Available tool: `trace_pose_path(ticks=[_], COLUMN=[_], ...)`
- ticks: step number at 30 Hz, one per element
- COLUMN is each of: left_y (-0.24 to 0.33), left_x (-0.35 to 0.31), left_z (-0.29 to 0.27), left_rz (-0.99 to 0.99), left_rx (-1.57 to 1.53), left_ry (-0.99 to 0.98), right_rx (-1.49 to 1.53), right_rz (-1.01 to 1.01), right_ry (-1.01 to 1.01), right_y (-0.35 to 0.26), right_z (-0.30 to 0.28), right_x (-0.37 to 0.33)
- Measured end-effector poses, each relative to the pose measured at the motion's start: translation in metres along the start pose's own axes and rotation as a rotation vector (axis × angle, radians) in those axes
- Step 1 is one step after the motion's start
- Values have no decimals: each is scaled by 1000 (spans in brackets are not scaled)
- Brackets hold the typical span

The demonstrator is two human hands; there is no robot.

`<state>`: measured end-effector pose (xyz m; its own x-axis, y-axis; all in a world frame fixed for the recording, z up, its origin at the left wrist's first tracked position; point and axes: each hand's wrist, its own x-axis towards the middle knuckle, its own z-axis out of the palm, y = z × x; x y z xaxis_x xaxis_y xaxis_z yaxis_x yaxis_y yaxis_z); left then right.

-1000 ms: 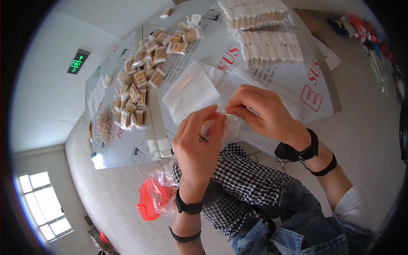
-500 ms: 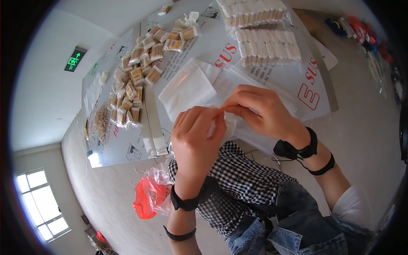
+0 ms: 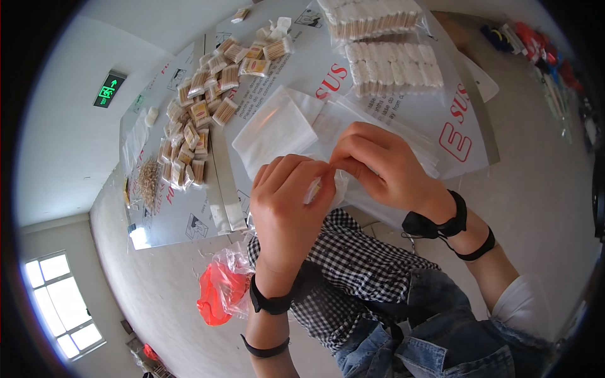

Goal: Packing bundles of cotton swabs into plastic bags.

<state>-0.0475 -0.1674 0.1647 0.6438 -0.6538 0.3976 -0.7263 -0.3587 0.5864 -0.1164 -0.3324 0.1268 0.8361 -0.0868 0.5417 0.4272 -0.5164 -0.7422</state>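
Note:
Both hands meet fingertip to fingertip over the table's near edge. My left hand point(image 3: 283, 205) pinches a thin clear plastic bag point(image 3: 341, 187) between thumb and forefinger. My right hand point(image 3: 392, 165) pinches the same bag close beside, its thumb and forefinger pressed together. Most of the bag hangs behind and below my left hand, so its contents are hidden. Just beyond my fingers lie flat clear plastic bags point(image 3: 274, 126), with more plastic sheets point(image 3: 403, 135) under and right of my right hand.
Small packets of wooden-stick swabs point(image 3: 200, 113) are heaped on the left of the table point(image 3: 252, 94). Larger clear packs of white-tipped swabs point(image 3: 394, 66) sit at the far right. Loose sticks point(image 3: 148, 179) lie at the left edge. A red plastic bag point(image 3: 217, 293) is below the table.
My hands still pinch the bag, with only a slight shift of the fingers. The whole view has moved a little.

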Motion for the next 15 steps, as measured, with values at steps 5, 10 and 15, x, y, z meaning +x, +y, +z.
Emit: trace_pose_path(ticks=[5, 10, 15], left_y=[-2, -7, -4], left_x=[0, -6, -7], left_z=[-8, -6, -5], left_rz=[30, 85, 113], left_rx=[65, 79, 82], left_ry=[26, 22, 18], right_rx=[2, 37, 16], right_rz=[-16, 11, -9], right_ry=[46, 19, -22], right_y=[-2, 0, 2], right_z=[1, 0, 0], right_x=[0, -1, -1])
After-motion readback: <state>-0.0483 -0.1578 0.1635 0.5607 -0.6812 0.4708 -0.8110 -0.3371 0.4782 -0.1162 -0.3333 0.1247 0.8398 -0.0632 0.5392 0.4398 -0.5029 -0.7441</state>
